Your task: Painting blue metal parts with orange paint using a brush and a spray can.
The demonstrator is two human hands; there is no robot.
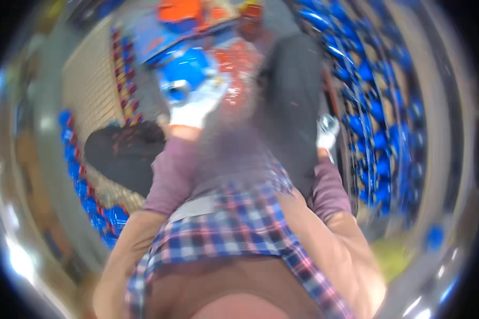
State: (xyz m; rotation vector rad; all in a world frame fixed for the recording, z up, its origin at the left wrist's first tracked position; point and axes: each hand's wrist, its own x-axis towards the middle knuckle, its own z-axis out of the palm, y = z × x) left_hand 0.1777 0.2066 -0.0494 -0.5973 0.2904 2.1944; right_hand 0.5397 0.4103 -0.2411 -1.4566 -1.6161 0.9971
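Observation:
My left hand [192,106], in a white glove, is closed on a blue rounded part with a metal-ringed opening [183,72] in front of me. Motion blur hides where each of its fingers lies. Low at my right side, beyond my dark trouser leg [292,101], my right hand [325,139] wears a white glove too. It grips a small shiny round metal piece [328,124]. Just ahead of my lap lies a patch of small red pieces [237,64], too blurred to name.
Rows of blue parts [375,111] fill the right side. A curving line of blue and red parts [82,186] runs along the left, near a tan slatted board [93,74]. An orange container [180,10] stands at the far side, by a blue-grey tray [149,40].

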